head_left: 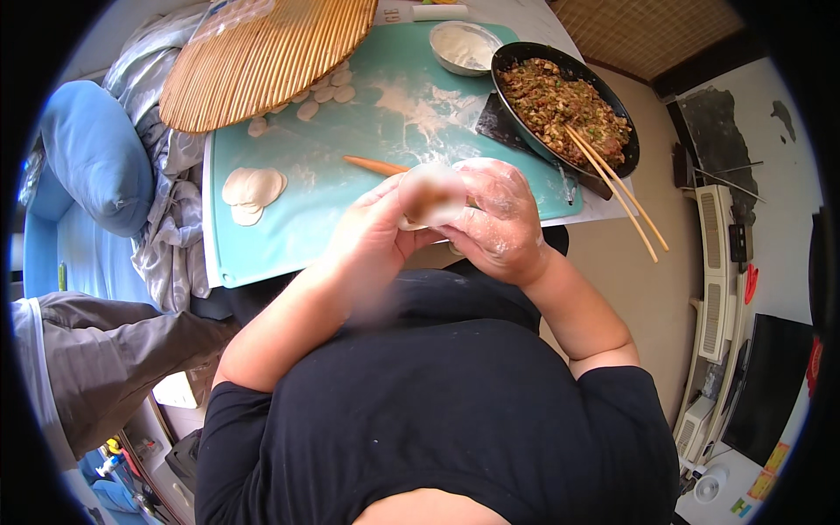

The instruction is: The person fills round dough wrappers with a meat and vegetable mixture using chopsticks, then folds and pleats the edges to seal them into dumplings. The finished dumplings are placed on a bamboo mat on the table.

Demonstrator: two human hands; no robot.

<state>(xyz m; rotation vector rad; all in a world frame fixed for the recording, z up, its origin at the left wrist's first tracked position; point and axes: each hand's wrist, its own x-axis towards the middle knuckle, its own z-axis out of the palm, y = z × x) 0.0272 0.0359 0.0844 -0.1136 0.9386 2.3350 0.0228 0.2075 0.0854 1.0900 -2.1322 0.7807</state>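
Both hands meet over the near edge of the table, around a dumpling (432,198) whose pale wrapper shows brown filling in the middle; that spot is blurred. My left hand (374,224) closes on its left side. On its right side, the floury fingers of my right hand (500,219) are bent and pressed to the wrapper. Just behind them a wooden rolling pin (374,164) sticks out, partly hidden. Round dough wrappers (254,191) lie overlapping at the left of the mat. Chopsticks (619,194) rest in a black pan of chopped filling (560,101) at the right.
A turquoise mat (289,236) dusted with flour covers the table. Small dough pieces (328,93) lie partly under a round woven tray (271,66) at the back left. A metal bowl of flour (464,45) stands beside the pan. A blue cushion (96,153) is at the far left.
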